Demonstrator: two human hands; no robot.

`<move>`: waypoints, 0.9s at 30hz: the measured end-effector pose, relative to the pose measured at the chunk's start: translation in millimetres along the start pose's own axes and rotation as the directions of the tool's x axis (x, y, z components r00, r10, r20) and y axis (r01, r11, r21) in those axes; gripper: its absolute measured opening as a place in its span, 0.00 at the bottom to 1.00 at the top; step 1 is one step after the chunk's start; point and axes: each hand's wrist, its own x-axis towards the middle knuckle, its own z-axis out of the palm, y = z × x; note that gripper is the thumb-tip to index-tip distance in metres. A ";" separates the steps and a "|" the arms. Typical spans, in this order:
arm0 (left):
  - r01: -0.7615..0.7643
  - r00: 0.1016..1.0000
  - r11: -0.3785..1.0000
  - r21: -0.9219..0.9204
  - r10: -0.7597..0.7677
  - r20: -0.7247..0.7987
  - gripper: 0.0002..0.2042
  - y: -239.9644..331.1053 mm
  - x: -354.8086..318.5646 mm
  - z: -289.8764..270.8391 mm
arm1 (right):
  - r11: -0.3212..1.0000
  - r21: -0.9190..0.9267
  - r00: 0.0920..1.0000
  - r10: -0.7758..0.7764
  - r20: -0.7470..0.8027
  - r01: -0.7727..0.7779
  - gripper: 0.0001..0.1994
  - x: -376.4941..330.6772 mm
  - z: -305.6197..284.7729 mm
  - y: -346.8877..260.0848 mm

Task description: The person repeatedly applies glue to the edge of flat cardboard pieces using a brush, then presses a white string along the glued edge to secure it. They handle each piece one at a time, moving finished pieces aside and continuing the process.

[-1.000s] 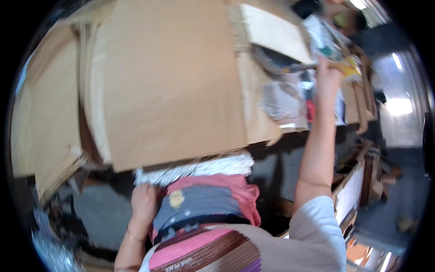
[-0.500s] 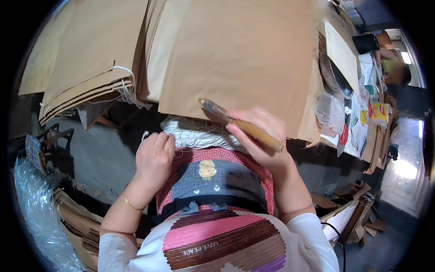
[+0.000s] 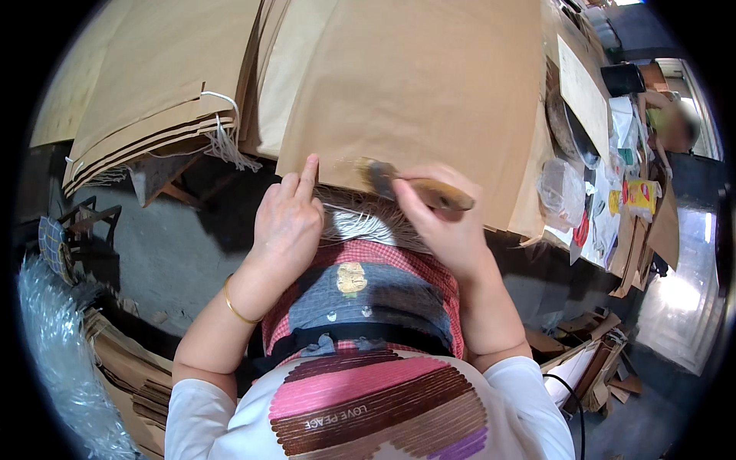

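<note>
A large sheet of brown kraft paper [image 3: 414,100] lies before me, topping a pile on the table. My right hand [image 3: 448,215] grips a wooden-handled brush [image 3: 437,195]; its bristles touch the paper near the front edge, beside a small wet-looking mark. At the sheet's front left corner is my left hand [image 3: 287,218], index finger stretched out over the paper and the other fingers partly bent. Its thumb is mostly hidden, and I see nothing held in it. A bundle of white string [image 3: 372,224] lies across my lap, just below the paper edge.
Stacked brown paper bags [image 3: 161,100] with white cord handles stand at the left. On the right, a basin [image 3: 571,130] sits under a white board [image 3: 583,96], near a plastic bag [image 3: 560,188]. Another person [image 3: 675,126] is at the far right. Clear plastic wrap [image 3: 61,360] lies lower left.
My left hand has risen to the paper's corner, its index finger now extended. My right hand has turned the brush and lowered its bristles onto the sheet.
</note>
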 end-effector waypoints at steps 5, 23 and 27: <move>-0.012 0.999 1.000 0.008 0.011 0.039 0.06 -1.1 2.3 -5.5 | 0.949 -0.128 0.932 0.248 -0.266 -0.289 0.05 -28.6 -60.3 21.5; -0.031 0.998 0.975 -0.218 0.018 -0.063 0.02 19.6 5.8 -33.3 | 0.866 -0.457 0.712 -0.189 -0.676 -0.204 0.11 -54.4 -246.1 97.4; 0.245 0.962 0.563 -0.789 -0.041 0.270 0.02 18.2 -14.5 -46.1 | 0.325 -0.915 0.889 -0.306 -0.341 -0.239 0.16 -74.6 -254.2 117.9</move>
